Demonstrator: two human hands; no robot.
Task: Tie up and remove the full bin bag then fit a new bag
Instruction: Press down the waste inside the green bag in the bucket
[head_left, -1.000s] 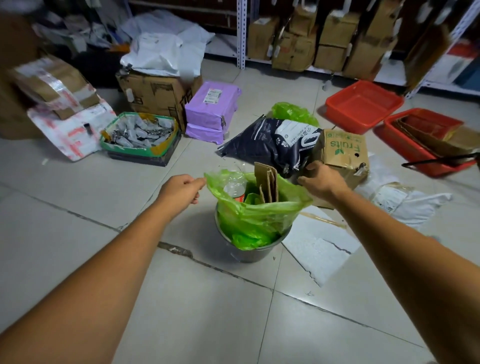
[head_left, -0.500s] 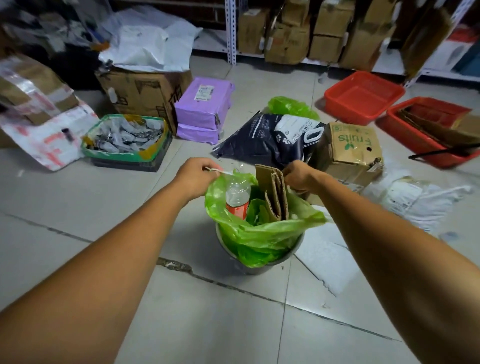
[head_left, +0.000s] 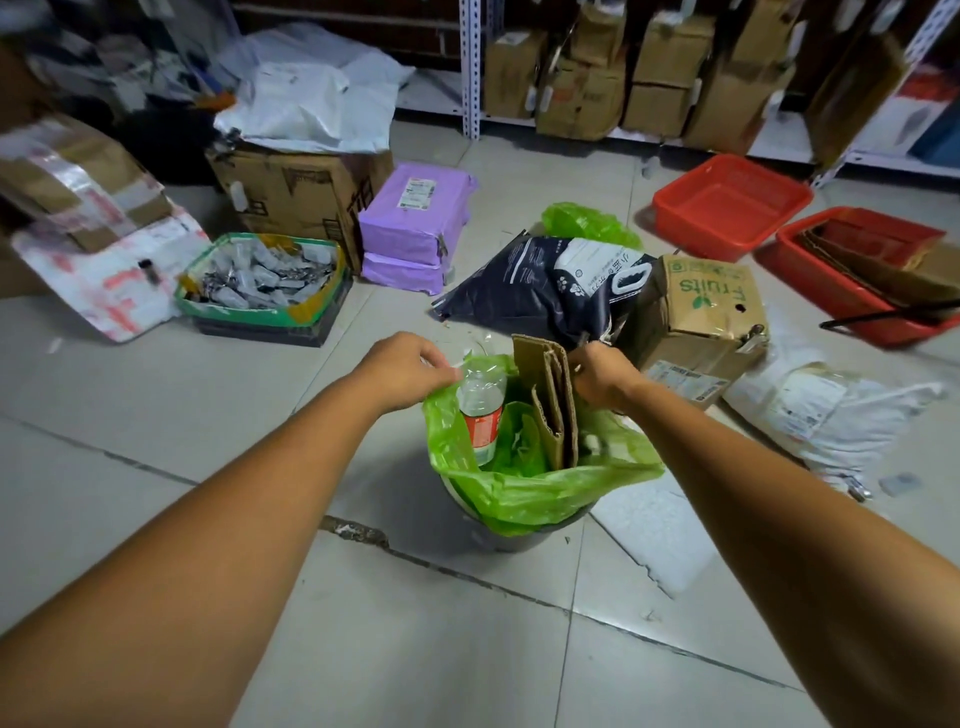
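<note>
A small grey metal bin (head_left: 514, 538) stands on the tiled floor, lined with a translucent green bin bag (head_left: 540, 493). Inside the bag stand a clear plastic bottle (head_left: 480, 410) with a red label and a folded piece of cardboard (head_left: 553, 410). My left hand (head_left: 410, 366) pinches the bag's rim at the far left, by the bottle's top. My right hand (head_left: 602, 374) grips the rim at the far right, just behind the cardboard. Another crumpled green bag (head_left: 589, 226) lies on the floor further back.
Behind the bin lie a dark printed sack (head_left: 540, 291) and a cardboard "fruits" box (head_left: 711, 306). Purple parcels (head_left: 415, 223), a green-rimmed crate (head_left: 260, 286), two red trays (head_left: 727, 202) and white mailers (head_left: 831, 410) ring the area. Shelving with boxes stands at the back.
Both hands have come inward from the outer sides of the rim toward the middle, drawing the bag's far edges up and together. The view has shifted closer to the bin.
</note>
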